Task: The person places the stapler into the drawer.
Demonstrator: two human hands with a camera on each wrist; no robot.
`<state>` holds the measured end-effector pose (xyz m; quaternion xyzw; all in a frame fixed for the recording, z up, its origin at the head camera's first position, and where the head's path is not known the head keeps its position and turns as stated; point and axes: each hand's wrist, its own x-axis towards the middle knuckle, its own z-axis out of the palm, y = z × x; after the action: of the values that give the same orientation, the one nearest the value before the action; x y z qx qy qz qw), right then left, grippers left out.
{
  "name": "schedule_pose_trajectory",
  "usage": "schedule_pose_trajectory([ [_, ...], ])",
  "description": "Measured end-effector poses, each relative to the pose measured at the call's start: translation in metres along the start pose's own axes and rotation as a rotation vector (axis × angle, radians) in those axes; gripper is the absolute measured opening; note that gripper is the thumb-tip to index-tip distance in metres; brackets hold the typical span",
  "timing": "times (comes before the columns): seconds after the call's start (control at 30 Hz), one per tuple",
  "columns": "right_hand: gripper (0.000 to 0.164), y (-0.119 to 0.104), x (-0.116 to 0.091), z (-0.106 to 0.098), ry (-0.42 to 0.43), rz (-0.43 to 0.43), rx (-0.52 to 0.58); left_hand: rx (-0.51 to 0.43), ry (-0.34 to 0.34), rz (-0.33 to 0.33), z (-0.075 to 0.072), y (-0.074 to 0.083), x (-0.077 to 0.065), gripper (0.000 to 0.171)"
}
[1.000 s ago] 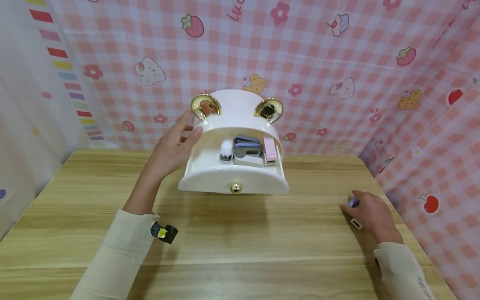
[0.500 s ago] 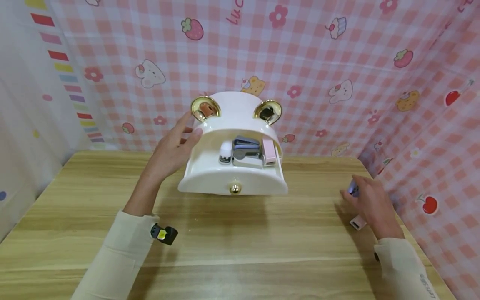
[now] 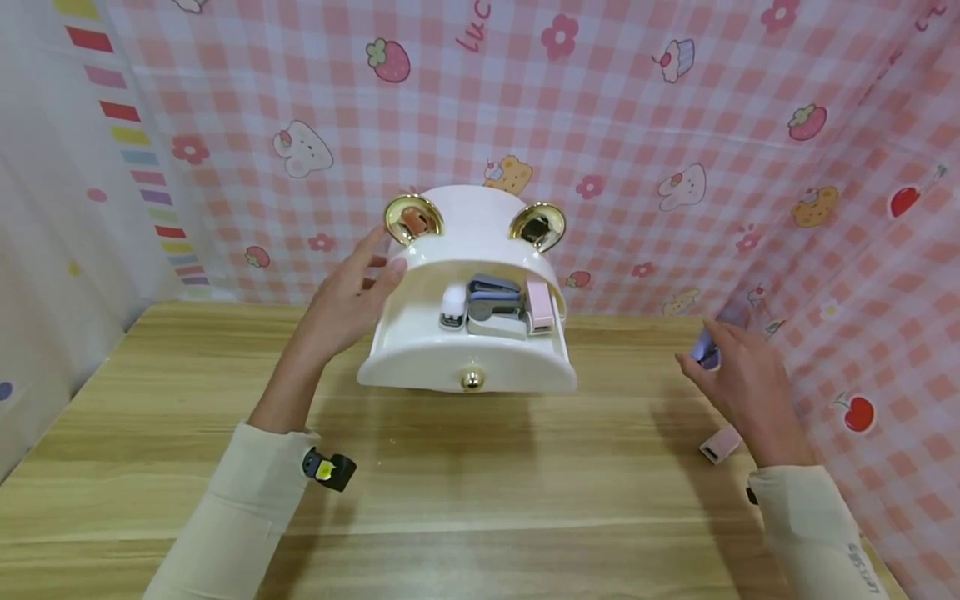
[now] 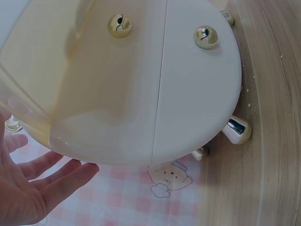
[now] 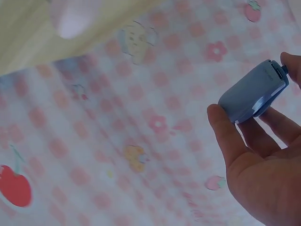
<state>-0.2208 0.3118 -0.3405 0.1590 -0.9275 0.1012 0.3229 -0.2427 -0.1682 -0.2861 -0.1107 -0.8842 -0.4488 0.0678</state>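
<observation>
Gadget (image 5: 254, 93), blue, pinched in right hand (image 3: 753, 387), partly hidden in head view.

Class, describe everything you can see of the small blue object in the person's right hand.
The small blue object has a smooth, rounded, plastic-looking casing, lavender-blue in the head view and greyer in the right wrist view. One end shows a dark, narrow opening; a shiny patch lies along one side. It is tilted, pinched between the thumb and fingers of the right hand, the only thing seen touching it, near the right side of the table.
</observation>
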Motion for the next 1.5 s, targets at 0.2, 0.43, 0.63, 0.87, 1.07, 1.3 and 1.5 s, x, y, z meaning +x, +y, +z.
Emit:
schedule_pose_trajectory([
  [0.2, 0.033, -0.015, 0.013, -0.012, -0.011, -0.026, 0.006, -0.002, 0.0, 0.015, 0.0, 0.0, 0.0, 0.069],
  [0.43, 0.044, -0.037, 0.028, -0.029, 0.096, -0.15, 0.034, 0.001, 0.006, 0.045, 0.001, 0.0, 0.001, 0.065],
  [0.63, 0.061, -0.07, 0.045, -0.049, 0.101, -0.179, 0.063, 0.02, 0.014, 0.068, 0.001, -0.003, 0.003, 0.064],
  [0.87, 0.056, -0.116, 0.075, -0.067, -0.041, -0.285, 0.204, 0.023, 0.012, 0.063, 0.0, -0.004, 0.002, 0.065],
  [1.07, 0.052, -0.143, 0.098, -0.059, -0.238, -0.373, 0.327, 0.018, 0.005, 0.043, 0.0, -0.004, 0.0, 0.067],
  [1.3, 0.048, -0.154, 0.114, -0.046, -0.435, -0.439, 0.474, 0.009, 0.003, 0.042, 0.003, -0.004, -0.001, 0.067],
  [1.5, 0.048, -0.163, 0.124, -0.038, -0.495, -0.489, 0.548, 0.014, 0.005, 0.052, 0.006, -0.005, 0.001, 0.068],
])
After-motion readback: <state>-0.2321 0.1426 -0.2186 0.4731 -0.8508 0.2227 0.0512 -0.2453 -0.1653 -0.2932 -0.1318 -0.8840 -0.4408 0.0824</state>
